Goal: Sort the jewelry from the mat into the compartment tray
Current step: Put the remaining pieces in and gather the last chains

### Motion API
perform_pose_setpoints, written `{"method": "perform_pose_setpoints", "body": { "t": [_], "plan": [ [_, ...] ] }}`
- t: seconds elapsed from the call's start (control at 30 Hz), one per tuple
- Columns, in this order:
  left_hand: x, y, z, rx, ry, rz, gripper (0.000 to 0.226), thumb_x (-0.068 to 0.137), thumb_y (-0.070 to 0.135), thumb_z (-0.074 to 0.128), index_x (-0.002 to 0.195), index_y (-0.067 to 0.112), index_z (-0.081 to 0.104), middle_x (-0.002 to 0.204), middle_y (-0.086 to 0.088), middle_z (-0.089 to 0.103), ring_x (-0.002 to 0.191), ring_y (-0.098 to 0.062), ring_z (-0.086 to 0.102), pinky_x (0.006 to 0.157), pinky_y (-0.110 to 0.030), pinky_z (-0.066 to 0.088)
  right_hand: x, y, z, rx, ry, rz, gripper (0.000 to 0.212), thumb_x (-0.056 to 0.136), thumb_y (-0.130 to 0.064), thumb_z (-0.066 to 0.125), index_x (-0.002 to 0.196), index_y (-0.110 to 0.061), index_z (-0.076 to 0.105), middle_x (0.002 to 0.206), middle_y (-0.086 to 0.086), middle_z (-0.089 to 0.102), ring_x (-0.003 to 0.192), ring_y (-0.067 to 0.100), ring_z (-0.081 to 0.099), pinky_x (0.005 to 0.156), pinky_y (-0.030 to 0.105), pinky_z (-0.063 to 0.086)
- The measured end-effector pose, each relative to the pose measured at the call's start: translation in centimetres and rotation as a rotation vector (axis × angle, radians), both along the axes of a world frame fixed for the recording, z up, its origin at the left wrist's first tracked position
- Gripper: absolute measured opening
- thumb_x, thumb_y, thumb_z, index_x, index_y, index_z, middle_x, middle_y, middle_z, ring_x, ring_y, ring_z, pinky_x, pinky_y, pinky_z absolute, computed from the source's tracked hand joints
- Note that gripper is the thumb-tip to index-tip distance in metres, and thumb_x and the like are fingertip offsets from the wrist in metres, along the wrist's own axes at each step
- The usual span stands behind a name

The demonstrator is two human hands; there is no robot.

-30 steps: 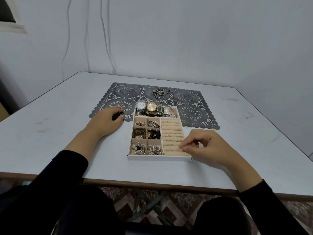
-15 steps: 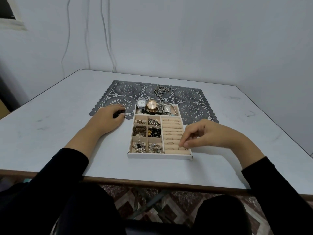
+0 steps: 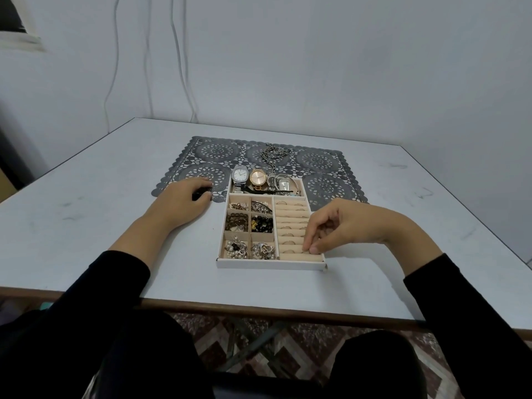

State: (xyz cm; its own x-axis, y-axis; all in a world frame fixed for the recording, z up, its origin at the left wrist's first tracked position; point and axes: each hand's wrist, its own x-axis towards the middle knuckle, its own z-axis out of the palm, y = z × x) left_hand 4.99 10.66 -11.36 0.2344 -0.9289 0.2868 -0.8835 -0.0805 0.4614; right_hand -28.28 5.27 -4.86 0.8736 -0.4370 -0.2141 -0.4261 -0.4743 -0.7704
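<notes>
Table [image 3: 86, 226]: pale top, by which the mat and the tray were carried.
Mat [image 3: 325, 162]: dark lace-patterned sheet, laid flat behind the tray.
Compartment tray [image 3: 270, 264]: shallow white box set at the mat's near edge; small cells on the left were filled with beads and trinkets, and padded ring rolls [image 3: 290, 223] on the right were set with rings.
Right hand [image 3: 354, 228]: fingers [image 3: 309, 244] were curled, their tips drawn together and pressed to the nearest rolls; whether a ring was pinched there could not be told.
Left hand [image 3: 184, 200]: fingers were curled round a small dark piece [image 3: 203, 194] at the mat's near left edge.
Chain [image 3: 273, 155]: lay heaped on the mat, outside the tray. It was judged light, limp and prone to tangling, and best gathered whole in a pinch at its middle.
Watches [image 3: 240, 174]: stood in the far compartment. They were judged stiff and heavier, and best taken by the case.
Rings: judged tiny and slippery; a fingertip pinch on the band was called for.
</notes>
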Motion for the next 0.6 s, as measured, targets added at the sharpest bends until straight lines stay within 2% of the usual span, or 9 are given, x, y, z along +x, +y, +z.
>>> {"method": "perform_pose_setpoints", "body": {
  "t": [0.23,0.37,0.43,0.5,0.6],
  "plan": [
    [0.0,0.1,0.1,0.004,0.001,0.005,0.036,0.097,0.026,0.055,0.131,0.018,0.061,0.137,0.002,0.058,0.126,-0.018,0.052,0.099,-0.027,0.036,-0.1,-0.2,-0.3,-0.004,-0.005,-0.003,0.012,0.078,-0.005,0.076,0.089,-0.009,0.076,0.069,-0.006,0.067,0.061,0.001,0.053,0.062,0.012,0.041],
    [-0.2,0.0,0.2,0.006,0.003,0.008,0.035,0.097,0.024,0.055,0.131,0.017,0.061,0.136,0.001,0.059,0.125,-0.019,0.052,0.095,-0.024,0.035,-0.6,-0.9,-0.7,0.067,-0.102,-0.042,0.021,0.078,-0.005,0.074,0.099,-0.005,0.074,0.085,0.007,0.073,0.078,0.01,0.065,0.073,0.016,0.048],
    [-0.2,-0.2,0.2,0.003,0.002,0.009,0.035,0.097,0.023,0.055,0.13,0.016,0.062,0.135,0.0,0.06,0.123,-0.019,0.053,0.093,-0.023,0.034,-0.7,-1.5,-1.4,0.109,-0.218,-0.118,0.023,0.078,-0.01,0.073,0.101,-0.005,0.072,0.092,0.013,0.073,0.085,0.014,0.066,0.076,0.018,0.05],
    [-0.4,-0.6,0.2,0.014,-0.003,0.015,0.035,0.097,0.024,0.055,0.131,0.017,0.061,0.135,0.0,0.06,0.123,-0.02,0.053,0.092,-0.024,0.035,-0.4,-2.4,-2.1,0.076,-0.321,-0.243,0.021,0.081,-0.016,0.071,0.101,-0.008,0.072,0.094,0.012,0.072,0.084,0.011,0.065,0.074,0.018,0.05],
    [-0.2,-1.8,0.4,0.038,-0.002,0.015,0.036,0.097,0.027,0.055,0.132,0.018,0.06,0.134,-0.001,0.06,0.123,-0.021,0.054,0.095,-0.027,0.038,0.6,-4.2,-2.5,0.079,-0.391,-0.401,0.02,0.087,-0.017,0.067,0.105,-0.009,0.069,0.095,0.008,0.072,0.08,0.01,0.066,0.064,0.013,0.049]
  ]
}}
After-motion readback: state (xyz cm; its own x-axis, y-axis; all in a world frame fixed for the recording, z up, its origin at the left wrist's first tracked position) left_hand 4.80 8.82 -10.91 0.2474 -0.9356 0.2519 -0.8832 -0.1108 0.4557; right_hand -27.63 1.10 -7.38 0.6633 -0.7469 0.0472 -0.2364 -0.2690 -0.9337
